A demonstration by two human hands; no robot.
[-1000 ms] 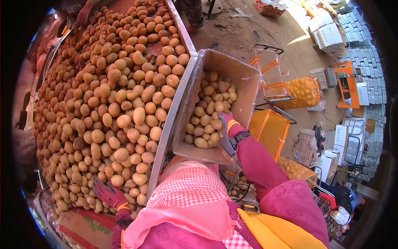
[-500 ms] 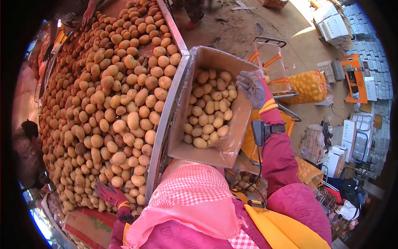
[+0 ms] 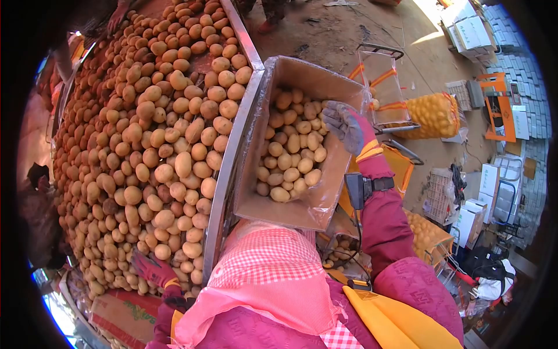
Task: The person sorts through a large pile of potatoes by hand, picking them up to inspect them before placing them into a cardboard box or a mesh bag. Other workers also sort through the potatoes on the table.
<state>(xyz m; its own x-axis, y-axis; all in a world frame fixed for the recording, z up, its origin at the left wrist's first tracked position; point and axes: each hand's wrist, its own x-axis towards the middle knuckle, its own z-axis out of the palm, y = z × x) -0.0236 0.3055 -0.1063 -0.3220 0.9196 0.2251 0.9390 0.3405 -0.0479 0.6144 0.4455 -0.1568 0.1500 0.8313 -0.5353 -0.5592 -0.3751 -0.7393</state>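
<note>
A cardboard box [image 3: 285, 213] lined with clear plastic stands against the metal rim of the sorting table, partly filled with potatoes [image 3: 293, 145]. My right hand [image 3: 347, 129], in a grey and red glove, hovers at the box's right side with its fingers stretched out and nothing in them. Low on the left, my left hand [image 3: 154, 270] lies in a red glove on the potato heap [image 3: 157, 157], fingers spread. Its fingertips touch potatoes, but it grips none that I can see. Below the box is my pink checked apron [image 3: 267, 256].
The table's metal edge [image 3: 231, 157] runs between heap and box. Another person's hand [image 3: 118, 17] rests at the heap's far end. To the right are a hand cart [image 3: 381, 87], a net sack of potatoes [image 3: 433, 117], a crate [image 3: 439, 195] and white cartons [image 3: 472, 35].
My right hand has shifted slightly left, over the box's right side. My left hand stays nearly in place on the heap. The whole view has moved a little.
</note>
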